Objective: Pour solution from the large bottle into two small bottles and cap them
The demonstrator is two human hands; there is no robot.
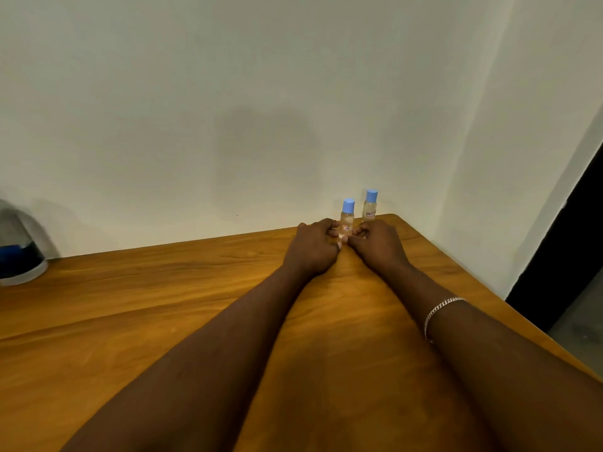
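Note:
Two small clear bottles with blue caps stand upright near the table's far right corner. The nearer small bottle [347,220] sits between my two hands. My left hand [313,247] curls its fingers against the bottle's left side, and my right hand [378,244] touches its right side low down. The farther small bottle [370,207] stands free by the wall, just behind and to the right. At the far left edge stands the large bottle [19,249], clear with dark blue at its base, mostly cut off by the frame.
The wooden table [163,305] runs up to a pale wall. Its right edge slants down toward a dark doorway [561,256]. A bracelet [439,309] is on my right wrist.

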